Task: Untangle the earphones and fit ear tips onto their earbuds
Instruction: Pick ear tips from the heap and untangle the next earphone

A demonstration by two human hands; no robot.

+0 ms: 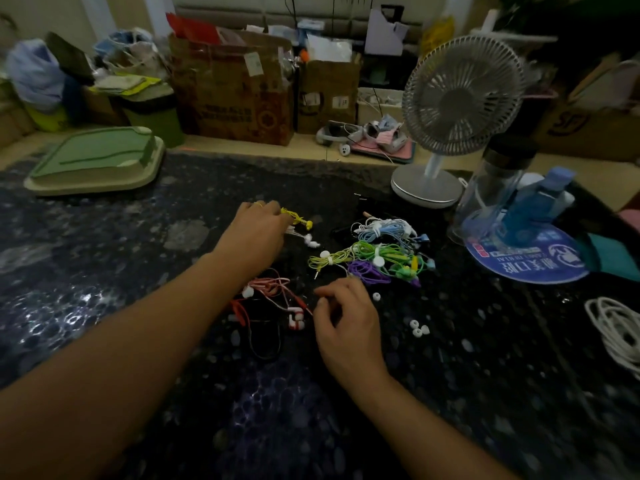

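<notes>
My left hand [258,233] reaches forward over the dark table and grips yellow earphones [298,218]; white earbuds [310,240] lie just beside its fingers. My right hand [346,317] hovers with curled fingers, its thumb and forefinger pinched near a thin cord; whether they hold it is unclear. Pink and red earphones [273,296] lie tangled between my hands. A pile of green [363,256], purple [367,273] and light blue earphones [384,230] sits to the right. Loose white ear tips [418,329] lie right of my right hand.
A white desk fan [450,109] stands at the back right beside a clear bottle [491,188] and a blue round pad [526,261]. A green tray [93,164] sits at the back left. A coiled white cable [616,327] lies at the right edge. Cardboard boxes line the floor behind.
</notes>
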